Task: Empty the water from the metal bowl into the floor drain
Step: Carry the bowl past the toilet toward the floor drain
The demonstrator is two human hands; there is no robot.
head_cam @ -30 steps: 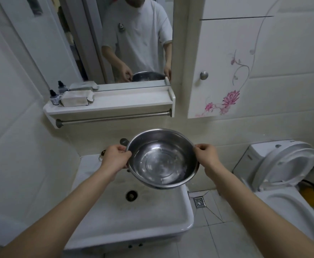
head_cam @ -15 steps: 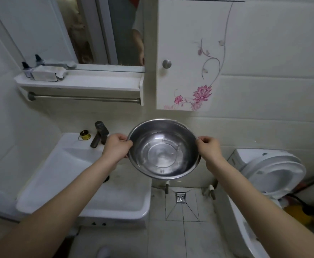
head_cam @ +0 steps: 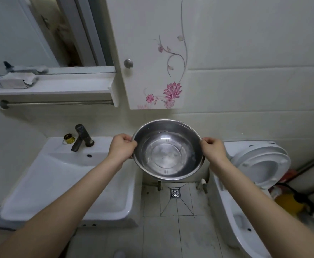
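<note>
I hold a round metal bowl level in the air with a shallow layer of water in its bottom. My left hand grips the rim on the left side and my right hand grips the rim on the right. The square metal floor drain lies in the tiled floor just below and slightly in front of the bowl, between the sink and the toilet. The bowl is upright and no water runs out.
A white sink with a dark tap stands at the left. A white toilet with raised lid is at the right. A wall cabinet with pink flowers hangs above. A yellow object sits behind the toilet.
The bowl has moved right, from over the sink to above the floor by the drain. My view has turned right with it; both hands keep their grip.
</note>
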